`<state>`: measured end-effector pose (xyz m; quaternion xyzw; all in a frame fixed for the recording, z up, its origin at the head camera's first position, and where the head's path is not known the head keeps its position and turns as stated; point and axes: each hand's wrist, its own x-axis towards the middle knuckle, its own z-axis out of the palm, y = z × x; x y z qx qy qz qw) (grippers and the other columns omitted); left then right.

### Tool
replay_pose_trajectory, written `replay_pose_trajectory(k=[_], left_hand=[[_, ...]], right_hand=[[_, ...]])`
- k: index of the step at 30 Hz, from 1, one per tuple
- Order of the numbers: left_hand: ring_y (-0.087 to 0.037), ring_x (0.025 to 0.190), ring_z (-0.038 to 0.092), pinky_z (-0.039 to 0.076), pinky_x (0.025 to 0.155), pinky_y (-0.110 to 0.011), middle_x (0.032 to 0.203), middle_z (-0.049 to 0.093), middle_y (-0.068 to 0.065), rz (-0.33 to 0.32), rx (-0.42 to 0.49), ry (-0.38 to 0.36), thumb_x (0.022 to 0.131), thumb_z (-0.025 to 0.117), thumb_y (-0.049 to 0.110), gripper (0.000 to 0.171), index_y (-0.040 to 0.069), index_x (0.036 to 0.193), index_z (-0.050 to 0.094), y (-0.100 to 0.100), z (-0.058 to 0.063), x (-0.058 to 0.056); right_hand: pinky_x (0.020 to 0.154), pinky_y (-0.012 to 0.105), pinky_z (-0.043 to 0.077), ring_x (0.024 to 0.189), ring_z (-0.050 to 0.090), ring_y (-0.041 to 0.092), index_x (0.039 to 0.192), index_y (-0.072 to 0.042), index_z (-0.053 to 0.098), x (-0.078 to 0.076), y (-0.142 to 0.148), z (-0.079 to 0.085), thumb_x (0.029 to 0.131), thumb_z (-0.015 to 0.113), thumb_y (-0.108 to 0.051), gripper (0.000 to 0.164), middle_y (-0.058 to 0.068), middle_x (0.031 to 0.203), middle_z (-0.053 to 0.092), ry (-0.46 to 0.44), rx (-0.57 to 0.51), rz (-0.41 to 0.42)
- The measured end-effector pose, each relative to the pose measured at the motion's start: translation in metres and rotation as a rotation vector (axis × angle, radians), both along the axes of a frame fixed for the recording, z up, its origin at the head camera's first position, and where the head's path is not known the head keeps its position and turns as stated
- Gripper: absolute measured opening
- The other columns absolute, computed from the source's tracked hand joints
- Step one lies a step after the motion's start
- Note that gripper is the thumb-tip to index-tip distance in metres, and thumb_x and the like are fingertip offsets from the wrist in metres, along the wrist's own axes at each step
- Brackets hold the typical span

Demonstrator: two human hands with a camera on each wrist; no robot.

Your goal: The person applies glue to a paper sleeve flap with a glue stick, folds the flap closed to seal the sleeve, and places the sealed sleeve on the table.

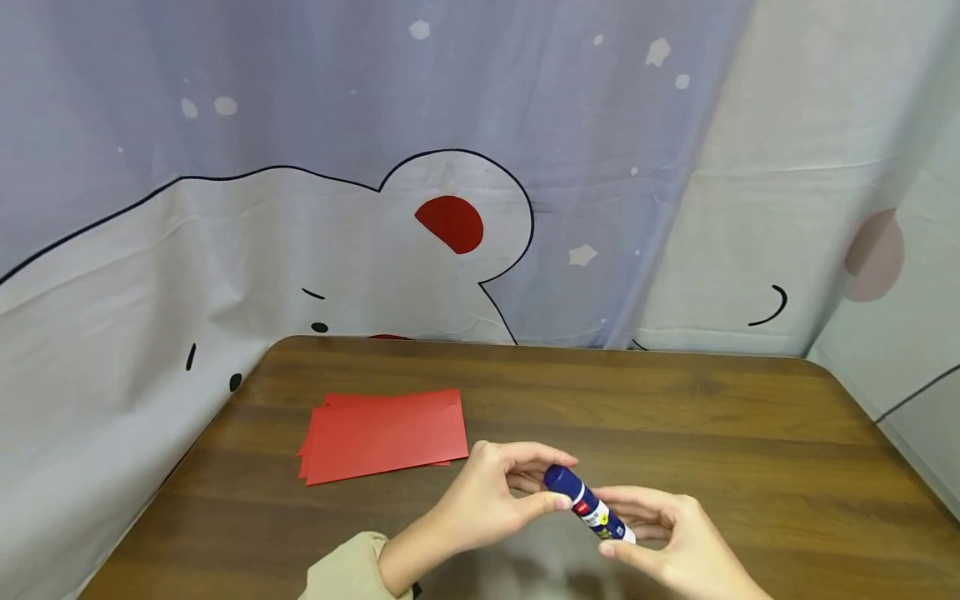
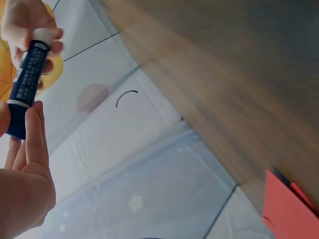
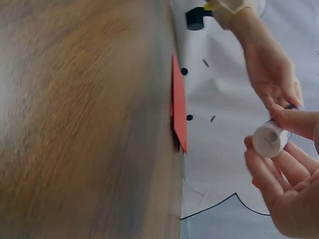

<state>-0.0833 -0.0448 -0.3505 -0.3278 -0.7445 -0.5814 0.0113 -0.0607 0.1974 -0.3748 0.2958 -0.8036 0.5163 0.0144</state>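
A glue stick [image 1: 592, 510] with a dark blue cap and a white base is held above the table between both hands. My left hand [image 1: 498, 492] pinches the capped end between thumb and fingers. At the white end, my right hand [image 1: 675, 537] grips it with the thumb below and the fingers behind. The right wrist view looks onto the round white base [image 3: 268, 142] of the stick. In the left wrist view the printed side of the glue stick [image 2: 29, 74] faces the camera, its cap toward the left hand.
Several red paper pieces [image 1: 386, 437], possibly envelopes, lie overlapping on the wooden table [image 1: 712, 417], left of the hands. A patterned curtain [image 1: 337, 233] hangs behind the table's far edge and along its sides.
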Motion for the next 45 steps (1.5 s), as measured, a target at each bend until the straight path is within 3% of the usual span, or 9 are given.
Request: replay_pose_trajectory(k=[4, 10, 14, 19, 25, 31, 34, 45], left_hand=[[0.001, 0.081, 0.068, 0.056, 0.070, -0.020, 0.095, 0.075, -0.009, 0.004, -0.009, 0.076, 0.080, 0.077, 0.010, 0.030, 0.008, 0.109, 0.070, 0.011, 0.003, -0.004], [-0.001, 0.086, 0.069, 0.054, 0.074, -0.015, 0.102, 0.074, -0.008, -0.030, -0.040, 0.170, 0.080, 0.077, 0.009, 0.027, 0.006, 0.106, 0.071, 0.022, 0.006, -0.009], [-0.007, 0.098, 0.069, 0.052, 0.080, -0.014, 0.112, 0.072, -0.008, -0.043, -0.091, 0.234, 0.081, 0.075, 0.008, 0.028, 0.005, 0.109, 0.070, 0.022, 0.006, -0.010], [-0.003, 0.103, 0.067, 0.050, 0.085, -0.013, 0.109, 0.073, -0.001, 0.031, -0.223, 0.332, 0.085, 0.072, 0.014, 0.022, 0.013, 0.106, 0.074, 0.015, 0.002, -0.008], [-0.003, 0.107, 0.065, 0.050, 0.088, -0.019, 0.111, 0.072, 0.007, 0.116, -0.416, 0.304, 0.088, 0.067, 0.017, 0.020, 0.021, 0.107, 0.074, 0.004, -0.001, -0.003], [-0.005, 0.108, 0.065, 0.053, 0.084, -0.025, 0.114, 0.071, 0.011, 0.171, -0.594, 0.331, 0.088, 0.065, 0.016, 0.024, 0.024, 0.109, 0.073, -0.004, -0.005, 0.001], [-0.006, 0.105, 0.066, 0.054, 0.079, -0.026, 0.111, 0.071, 0.013, 0.214, -0.636, 0.347, 0.087, 0.066, 0.016, 0.024, 0.026, 0.107, 0.073, -0.008, -0.007, 0.003], [-0.012, 0.095, 0.069, 0.053, 0.070, -0.029, 0.104, 0.073, 0.012, 0.342, -0.695, 0.284, 0.085, 0.068, 0.019, 0.023, 0.026, 0.107, 0.073, -0.022, -0.017, 0.008]], right_hand=[[0.072, 0.021, 0.055, 0.084, 0.069, 0.005, 0.110, -0.008, 0.068, -0.005, -0.004, 0.001, 0.076, 0.080, -0.013, 0.036, 0.000, 0.101, 0.074, 0.066, 0.068, -0.067], [0.073, 0.017, 0.054, 0.084, 0.069, 0.003, 0.104, -0.014, 0.066, -0.016, -0.003, 0.000, 0.073, 0.081, -0.005, 0.035, -0.001, 0.094, 0.073, 0.192, 0.051, -0.083], [0.074, 0.019, 0.055, 0.086, 0.070, 0.003, 0.106, -0.010, 0.064, -0.028, 0.007, -0.005, 0.074, 0.080, -0.002, 0.037, 0.000, 0.095, 0.073, 0.156, 0.040, -0.119], [0.071, 0.020, 0.056, 0.084, 0.070, 0.001, 0.102, -0.006, 0.065, -0.050, 0.033, -0.010, 0.074, 0.080, -0.005, 0.032, -0.006, 0.095, 0.072, 0.053, 0.049, -0.289], [0.066, 0.017, 0.055, 0.075, 0.068, -0.003, 0.105, 0.001, 0.064, -0.076, 0.068, -0.018, 0.075, 0.081, -0.011, 0.036, 0.014, 0.092, 0.074, 0.013, 0.127, -0.437], [0.063, 0.013, 0.051, 0.072, 0.063, -0.009, 0.102, -0.001, 0.065, -0.091, 0.093, -0.031, 0.075, 0.082, -0.016, 0.036, 0.014, 0.089, 0.073, 0.000, 0.250, -0.512], [0.062, 0.012, 0.048, 0.071, 0.061, -0.010, 0.099, -0.001, 0.066, -0.093, 0.100, -0.036, 0.074, 0.082, -0.017, 0.034, 0.012, 0.088, 0.073, 0.005, 0.281, -0.530], [0.064, 0.016, 0.048, 0.073, 0.058, -0.012, 0.100, 0.000, 0.066, -0.096, 0.110, -0.042, 0.074, 0.082, -0.016, 0.035, 0.013, 0.089, 0.073, -0.011, 0.341, -0.521]])
